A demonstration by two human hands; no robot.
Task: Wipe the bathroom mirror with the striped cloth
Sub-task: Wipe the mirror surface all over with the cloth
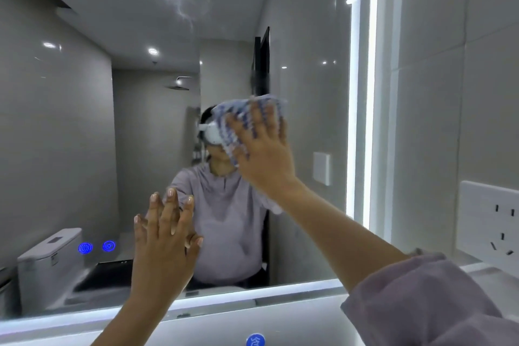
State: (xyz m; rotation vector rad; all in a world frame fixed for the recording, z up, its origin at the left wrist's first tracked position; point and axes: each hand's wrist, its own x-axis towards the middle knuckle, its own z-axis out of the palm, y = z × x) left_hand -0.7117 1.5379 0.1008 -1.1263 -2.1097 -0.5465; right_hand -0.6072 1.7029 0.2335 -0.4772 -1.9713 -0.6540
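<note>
The bathroom mirror [84, 121] fills most of the view, with lit strips along its right and bottom edges. My right hand [264, 149] presses the blue-and-white striped cloth [233, 121] flat against the glass near the middle, fingers spread and straight. My left hand [165, 236] is lower and to the left, fingers straight, with the fingertips touching the glass. Wipe streaks show on the mirror near the top centre. My reflection stands behind both hands.
Two blue touch icons [97, 246] glow low on the mirror's left. A white wall socket [491, 222] sits on the grey tiled wall to the right. A blue round sticker [255, 340] is below the mirror. A toilet shows in the reflection.
</note>
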